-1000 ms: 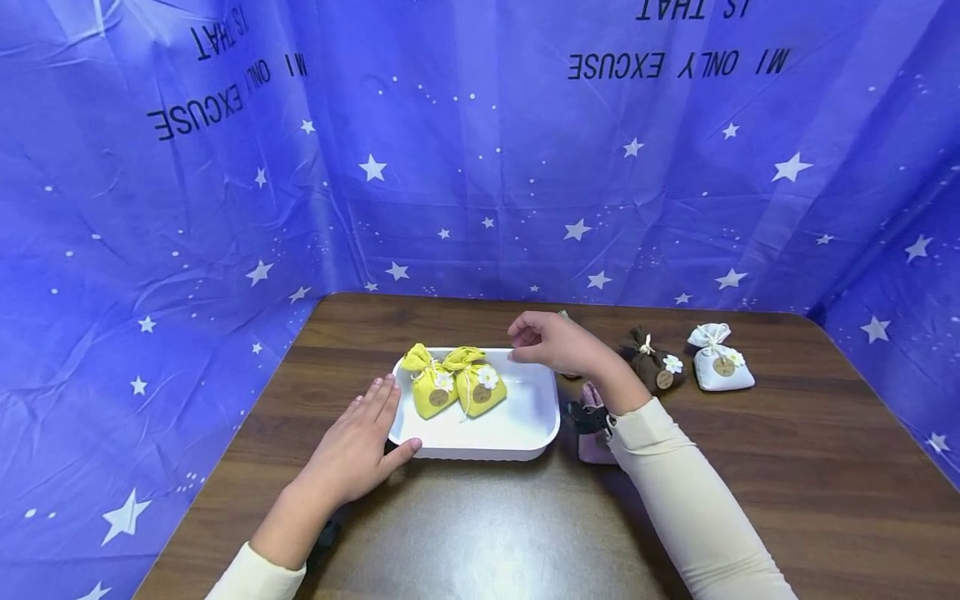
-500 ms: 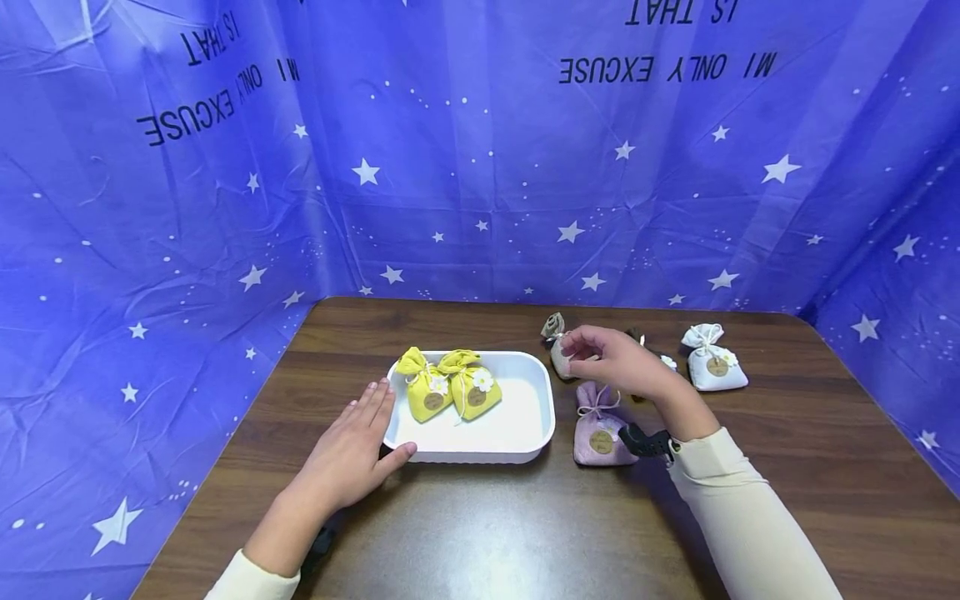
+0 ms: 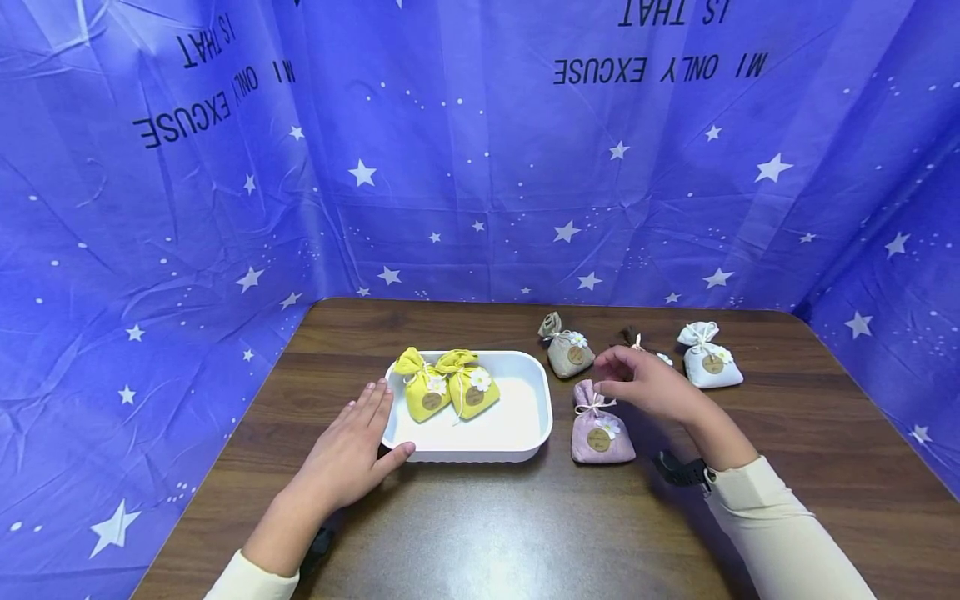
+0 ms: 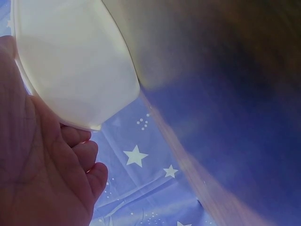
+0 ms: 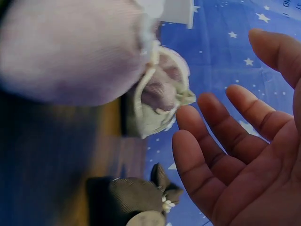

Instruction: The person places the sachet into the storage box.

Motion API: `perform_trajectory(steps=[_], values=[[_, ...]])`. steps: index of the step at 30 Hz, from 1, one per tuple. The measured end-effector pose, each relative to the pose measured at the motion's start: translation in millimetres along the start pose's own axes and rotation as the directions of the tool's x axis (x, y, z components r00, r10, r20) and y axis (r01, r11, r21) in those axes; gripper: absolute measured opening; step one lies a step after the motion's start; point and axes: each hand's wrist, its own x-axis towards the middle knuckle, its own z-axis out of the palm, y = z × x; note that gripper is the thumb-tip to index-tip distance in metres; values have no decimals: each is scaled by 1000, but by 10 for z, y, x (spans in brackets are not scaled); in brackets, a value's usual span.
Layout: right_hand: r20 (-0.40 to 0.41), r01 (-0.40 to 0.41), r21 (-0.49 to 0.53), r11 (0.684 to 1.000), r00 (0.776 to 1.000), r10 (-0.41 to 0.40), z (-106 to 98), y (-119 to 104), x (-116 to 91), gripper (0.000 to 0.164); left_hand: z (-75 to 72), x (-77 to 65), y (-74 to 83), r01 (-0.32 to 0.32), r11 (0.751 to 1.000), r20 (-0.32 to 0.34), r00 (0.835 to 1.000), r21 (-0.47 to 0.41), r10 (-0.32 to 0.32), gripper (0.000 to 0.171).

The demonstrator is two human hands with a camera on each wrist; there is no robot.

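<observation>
My left hand (image 3: pixel 348 450) rests against the left end of a white tray (image 3: pixel 521 412), its fingers fairly straight along the rim. Two yellow drawstring pouches (image 3: pixel 427 402), each with a white flower and a round tag, lie side by side in the tray's left part. Over the table, my right hand (image 3: pixel 652 385) hovers near the neck of a pink pouch (image 3: pixel 602 442), holding nothing. In the right wrist view its fingers are spread and loosely bent, with the pink pouch (image 5: pixel 70 52) close by. That hand partly hides a dark brown pouch (image 3: pixel 628 336) in the head view.
A grey-beige pouch (image 3: pixel 567 357) lies behind the pink one, right of the tray. Farther right is a white pouch (image 3: pixel 712 367). A blue star-printed curtain (image 3: pixel 480 167) encloses the wooden table (image 3: pixel 465 525) at the back and sides.
My right hand has moved from above the tray's right end, past the grey-beige pouch, to near the pink pouch. The left hand stays on the tray. The head view has shifted slightly.
</observation>
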Motion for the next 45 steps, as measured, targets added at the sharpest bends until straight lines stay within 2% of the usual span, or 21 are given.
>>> perform_trajectory(steps=[5, 8, 17, 26, 38, 45], values=[[-20, -34, -20, 999, 999, 34, 7, 70, -116, 30, 5, 0, -3, 4, 1000, 4, 1000, -1, -4, 86], [-14, -45, 1, 999, 999, 45, 20, 122, -168, 31, 5, 1, -6, 6, 1000, 8, 1000, -6, -6, 87], [52, -70, 57, 996, 996, 67, 103, 238, -242, 30, 6, 2, -14, 6, 1000, 5, 1000, -6, -6, 87], [89, -85, 103, 991, 993, 76, 149, 258, -314, 30, 14, 8, -13, 5, 1000, 2, 1000, -3, -5, 86], [100, -88, 60, 994, 992, 82, 203, 260, -327, 28, 14, 8, -8, 6, 1000, 4, 1000, -8, -6, 86], [114, -115, 106, 988, 988, 103, 225, 263, -335, 28, 9, 8, -9, 6, 1000, 6, 1000, -10, -6, 86]])
